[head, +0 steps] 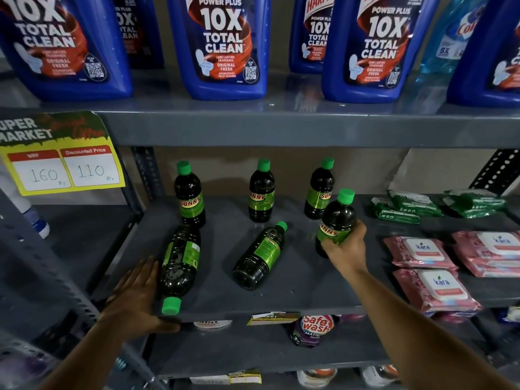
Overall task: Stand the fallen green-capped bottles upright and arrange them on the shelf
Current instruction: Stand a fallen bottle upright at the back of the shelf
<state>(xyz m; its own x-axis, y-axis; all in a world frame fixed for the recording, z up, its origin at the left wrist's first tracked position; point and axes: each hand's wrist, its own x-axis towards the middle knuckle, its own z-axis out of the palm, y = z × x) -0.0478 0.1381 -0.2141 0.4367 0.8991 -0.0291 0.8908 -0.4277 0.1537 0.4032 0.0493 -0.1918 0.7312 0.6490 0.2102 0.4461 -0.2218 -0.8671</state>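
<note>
Right hand [344,244] wraps a bottle [336,220], setting it upright. Left hand [135,291], fingers spread, rests against a fallen bottle [180,260]: needs gripping, then tipping up.

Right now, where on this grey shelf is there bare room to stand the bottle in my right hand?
Bare grey metal shelf shows between the fallen middle green-capped bottle and the pink wipe packs, near the front edge. Another gap lies between the back-row upright bottles. The left side is crowded: a fallen bottle lies beside your left hand.
</note>
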